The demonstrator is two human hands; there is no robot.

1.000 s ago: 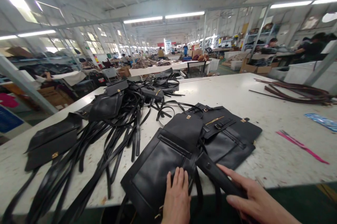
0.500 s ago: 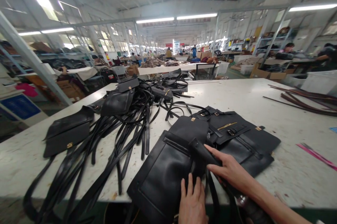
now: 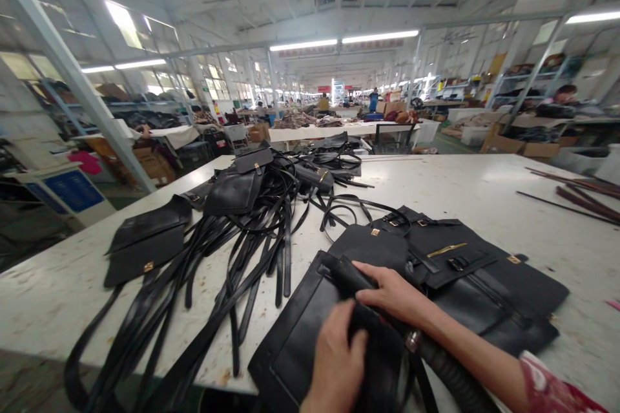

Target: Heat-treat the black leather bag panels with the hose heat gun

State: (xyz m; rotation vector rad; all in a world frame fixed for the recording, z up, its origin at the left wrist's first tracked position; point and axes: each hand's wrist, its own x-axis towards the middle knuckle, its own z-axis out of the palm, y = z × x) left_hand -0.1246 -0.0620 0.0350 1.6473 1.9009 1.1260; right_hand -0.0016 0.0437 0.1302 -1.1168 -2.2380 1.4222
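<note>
An unfinished black leather bag (image 3: 298,329) lies at the front edge of the white table, its pocket face up. My right hand (image 3: 392,293) is closed around a black hose nozzle (image 3: 349,274), with its tip over the top of the bag. A metal clamp joins it to a ribbed black hose (image 3: 453,368) under my forearm. My left hand (image 3: 336,358), blurred, has its fingers curled over the bag, with dark leather between fingers and thumb. Beneath and behind lie more black bag pieces (image 3: 489,284) with gold clasps, buckles and a zip.
Black bags (image 3: 232,192) with a tangle of long straps (image 3: 213,271) are heaped on the left of the white table (image 3: 450,187). Brown strips (image 3: 581,196) lie at the right edge. Metal posts, workbenches, boxes and several people are farther back.
My left hand has gone from lying flat on the bag to curled fingers higher up on it. The nozzle has moved left over the bag's top. The view has turned slightly left.
</note>
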